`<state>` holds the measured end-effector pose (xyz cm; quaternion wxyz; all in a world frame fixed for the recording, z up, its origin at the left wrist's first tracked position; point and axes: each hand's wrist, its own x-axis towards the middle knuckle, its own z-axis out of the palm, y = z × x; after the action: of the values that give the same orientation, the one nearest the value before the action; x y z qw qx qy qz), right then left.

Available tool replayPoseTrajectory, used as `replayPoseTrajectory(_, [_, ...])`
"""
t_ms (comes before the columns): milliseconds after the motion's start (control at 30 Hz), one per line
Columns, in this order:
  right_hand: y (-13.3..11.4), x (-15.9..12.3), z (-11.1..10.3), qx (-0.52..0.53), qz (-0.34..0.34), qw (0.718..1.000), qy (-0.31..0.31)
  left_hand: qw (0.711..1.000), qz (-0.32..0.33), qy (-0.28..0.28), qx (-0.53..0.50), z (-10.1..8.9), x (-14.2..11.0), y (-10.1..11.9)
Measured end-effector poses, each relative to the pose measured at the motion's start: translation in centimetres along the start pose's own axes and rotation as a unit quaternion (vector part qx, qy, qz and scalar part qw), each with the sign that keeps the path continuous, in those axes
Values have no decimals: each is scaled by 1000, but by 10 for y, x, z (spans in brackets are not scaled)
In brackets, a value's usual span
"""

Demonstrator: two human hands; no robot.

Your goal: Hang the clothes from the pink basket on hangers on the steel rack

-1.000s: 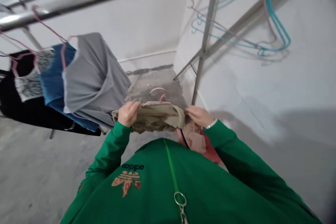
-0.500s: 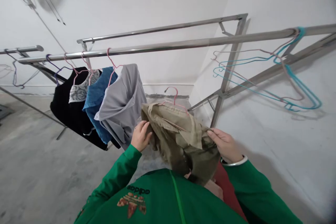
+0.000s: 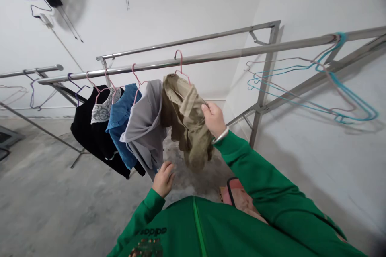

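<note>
A khaki garment (image 3: 183,116) on a pink wire hanger (image 3: 180,64) hangs at the steel rail (image 3: 229,53), its hook over the bar. My right hand (image 3: 213,118) grips the garment's right side, arm raised in a green sleeve. My left hand (image 3: 163,177) is lower, fingers loosely curled, holding nothing, just below the grey garment (image 3: 146,126). Left of the grey one hang a blue top (image 3: 122,118), a white lace piece (image 3: 104,106) and a black garment (image 3: 90,132), all on hangers.
Empty teal and pink hangers (image 3: 316,88) hang on the rail at the right, near the white wall. A second steel rail (image 3: 187,42) runs behind. A red bag (image 3: 238,196) hangs at my chest. Concrete floor (image 3: 45,196) lies to the left.
The khaki garment went up from chest height to the rail and its hanger hook now sits over the bar. My left hand let go of it and dropped lower.
</note>
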<state>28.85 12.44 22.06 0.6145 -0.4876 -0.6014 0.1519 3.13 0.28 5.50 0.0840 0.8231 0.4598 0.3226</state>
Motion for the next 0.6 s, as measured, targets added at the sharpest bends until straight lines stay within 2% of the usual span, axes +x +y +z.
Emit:
replayPoseTrajectory(133, [3, 13, 44, -66, -11, 998, -10, 999, -25, -28, 18, -6, -9, 6])
replayPoseTrajectory(267, [4, 5, 72, -99, -16, 995, -25, 999, -19, -43, 21, -15, -14, 10])
replayPoseTrajectory(367, [2, -29, 75, -90, -66, 994, 5, 998, 7, -48, 31, -20, -10, 8])
replayPoseTrajectory(433, [8, -65, 69, -78, -91, 992, 32, 998, 11, -52, 33, -19, -6, 6])
replayPoseTrajectory(467, [15, -86, 62, -74, -88, 993, 26, 998, 11, -59, 31, -17, -4, 5])
replayPoseTrajectory(500, [24, -106, 54, -71, -71, 995, -7, 997, 13, -72, 27, -13, -3, 5])
replayPoseTrajectory(567, [46, -148, 29, -69, 7, 985, -157, 993, 18, -113, 10, -4, -4, 5])
replayPoseTrajectory(600, [57, -168, 13, -65, 62, 968, -234, 990, 20, -141, 0, 3, -5, 5])
